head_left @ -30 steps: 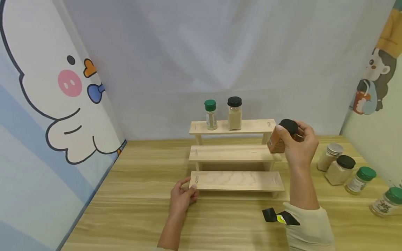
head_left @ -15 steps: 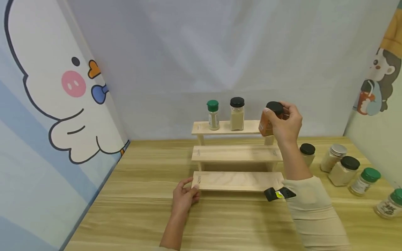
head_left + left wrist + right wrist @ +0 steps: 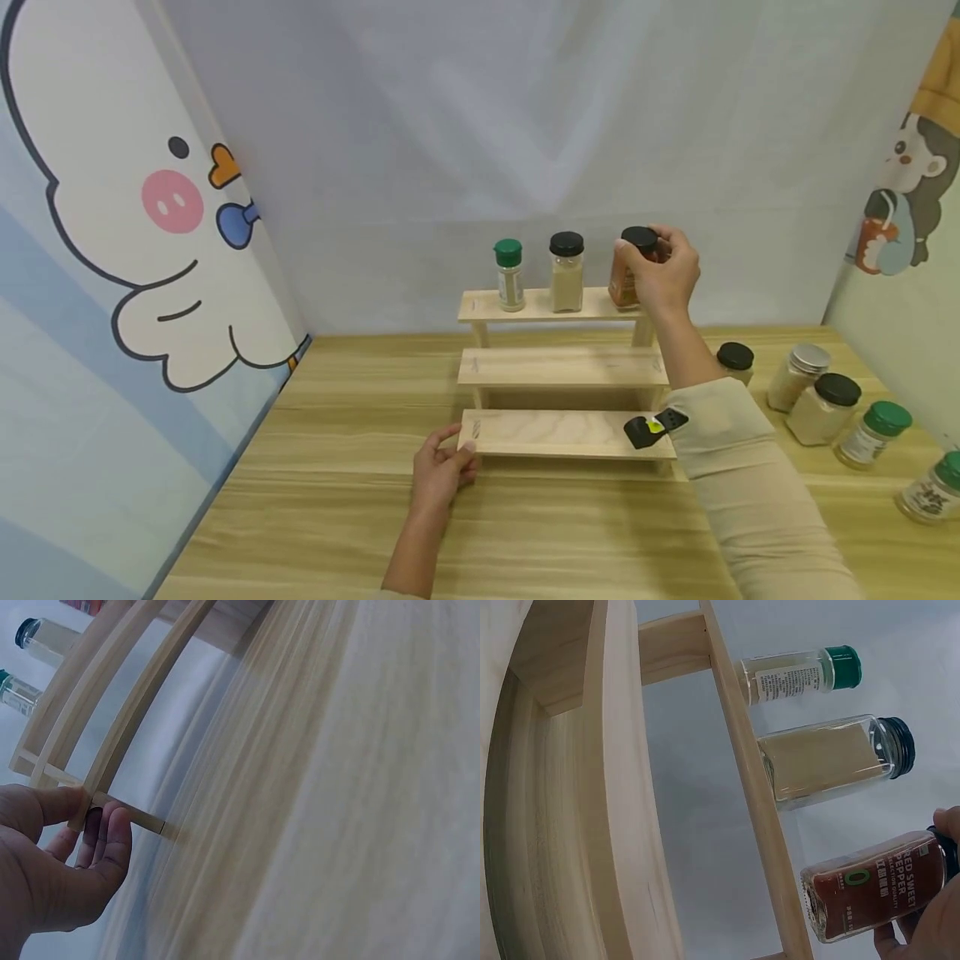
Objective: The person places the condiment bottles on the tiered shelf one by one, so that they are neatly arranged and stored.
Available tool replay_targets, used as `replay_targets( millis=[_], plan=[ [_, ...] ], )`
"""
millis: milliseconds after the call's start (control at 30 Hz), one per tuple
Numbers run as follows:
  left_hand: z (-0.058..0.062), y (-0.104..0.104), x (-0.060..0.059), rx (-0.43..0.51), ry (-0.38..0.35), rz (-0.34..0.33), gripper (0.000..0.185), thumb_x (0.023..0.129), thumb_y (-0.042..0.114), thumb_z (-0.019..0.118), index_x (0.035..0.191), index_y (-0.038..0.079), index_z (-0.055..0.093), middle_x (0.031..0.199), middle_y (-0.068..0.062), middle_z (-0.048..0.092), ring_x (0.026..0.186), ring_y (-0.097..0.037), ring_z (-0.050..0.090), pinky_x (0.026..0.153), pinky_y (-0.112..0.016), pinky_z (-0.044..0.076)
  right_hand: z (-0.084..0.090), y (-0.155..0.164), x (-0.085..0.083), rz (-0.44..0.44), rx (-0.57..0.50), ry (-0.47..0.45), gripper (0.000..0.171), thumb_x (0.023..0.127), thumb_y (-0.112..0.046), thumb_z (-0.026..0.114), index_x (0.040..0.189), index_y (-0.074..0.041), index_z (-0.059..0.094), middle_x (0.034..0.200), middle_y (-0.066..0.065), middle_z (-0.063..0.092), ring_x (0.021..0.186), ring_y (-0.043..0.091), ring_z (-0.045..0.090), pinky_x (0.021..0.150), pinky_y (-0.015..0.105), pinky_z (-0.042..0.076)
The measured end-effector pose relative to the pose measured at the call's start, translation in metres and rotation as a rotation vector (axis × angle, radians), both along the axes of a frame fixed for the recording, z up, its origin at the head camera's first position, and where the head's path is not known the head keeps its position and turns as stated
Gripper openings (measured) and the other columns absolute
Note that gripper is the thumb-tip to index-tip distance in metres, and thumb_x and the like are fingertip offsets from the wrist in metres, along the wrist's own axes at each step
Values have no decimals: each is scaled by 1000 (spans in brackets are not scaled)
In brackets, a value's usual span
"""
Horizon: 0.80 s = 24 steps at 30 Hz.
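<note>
A three-tier wooden spice rack (image 3: 558, 433) stands on the table. My left hand (image 3: 437, 477) pinches the left end of its lowest board, thumb on top and fingers curled below. My right hand (image 3: 666, 275) grips a square glass jar of red sweet pepper (image 3: 877, 889) by its black lid, at the right end of the top tier. In the right wrist view the jar's base is right by that board's edge. Left of it on the top tier stand a black-lidded jar of beige powder (image 3: 567, 279) and a slim green-capped jar (image 3: 510, 279).
Right of the rack on the table (image 3: 315, 517) stand several jars: a black-lidded one (image 3: 735, 358) partly behind my right arm, a silver-lidded one (image 3: 798, 379), another black-lidded one (image 3: 823, 410), and two green-capped ones (image 3: 873, 433). A pale curtain (image 3: 405, 192) hangs behind.
My right hand has carried the pepper jar up and left, from beside the middle tier to the right end of the top tier. My left hand keeps its grip on the lowest board.
</note>
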<state>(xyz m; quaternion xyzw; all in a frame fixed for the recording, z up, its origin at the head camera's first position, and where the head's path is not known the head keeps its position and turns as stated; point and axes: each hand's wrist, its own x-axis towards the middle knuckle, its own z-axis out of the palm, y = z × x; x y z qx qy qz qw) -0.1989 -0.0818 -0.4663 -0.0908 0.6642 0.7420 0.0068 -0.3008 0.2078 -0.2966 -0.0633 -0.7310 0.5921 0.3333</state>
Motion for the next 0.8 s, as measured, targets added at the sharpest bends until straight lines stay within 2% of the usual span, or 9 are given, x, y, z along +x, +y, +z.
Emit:
replay_targets(
  millis=[267, 633, 800],
  plan=[
    [1, 2, 3, -9, 34, -13, 42, 87, 2, 63, 126, -4, 48, 82, -15, 59, 69, -19, 61, 63, -32, 54, -2, -7, -10, -119, 42, -18, 50, 81, -28, 74, 120, -3, 55, 110, 16, 56, 99, 26, 54, 85, 33, 46],
    [1, -3, 2, -23, 3, -5, 41, 86, 2, 64, 125, -2, 50, 83, -12, 57, 70, -20, 60, 63, -29, 54, -7, -8, -13, -86, 70, -29, 54, 82, -31, 73, 123, -3, 52, 114, 16, 53, 102, 28, 53, 86, 37, 45],
    [2, -3, 3, -36, 9, -12, 41, 87, 2, 64, 126, -2, 49, 83, -13, 57, 71, -20, 61, 65, -30, 54, -3, -11, -8, -77, 86, -74, 61, 82, -35, 72, 127, -3, 47, 118, 18, 49, 106, 31, 52, 89, 41, 43]
  ],
)
